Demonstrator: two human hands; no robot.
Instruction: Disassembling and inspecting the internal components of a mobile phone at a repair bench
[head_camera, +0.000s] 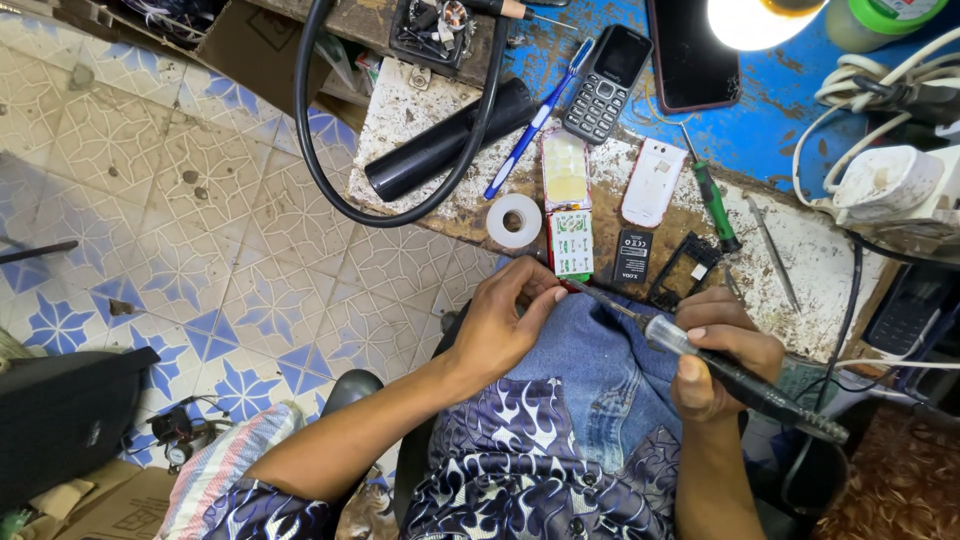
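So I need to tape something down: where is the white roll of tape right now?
In the head view, the white roll of tape lies near the workbench's front edge, left of the open phone's circuit board, below the blue pen.

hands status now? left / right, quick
Left hand: fingers pinched shut at the soldering iron tip; what they hold cannot be told.
Right hand: closed around the soldering iron.

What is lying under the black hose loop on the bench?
Under the black hose loop lies a black cylinder, crossed near its right end, resting on the worn bench top. The loop's upper end runs off the frame's top, so what it connects to cannot be seen.
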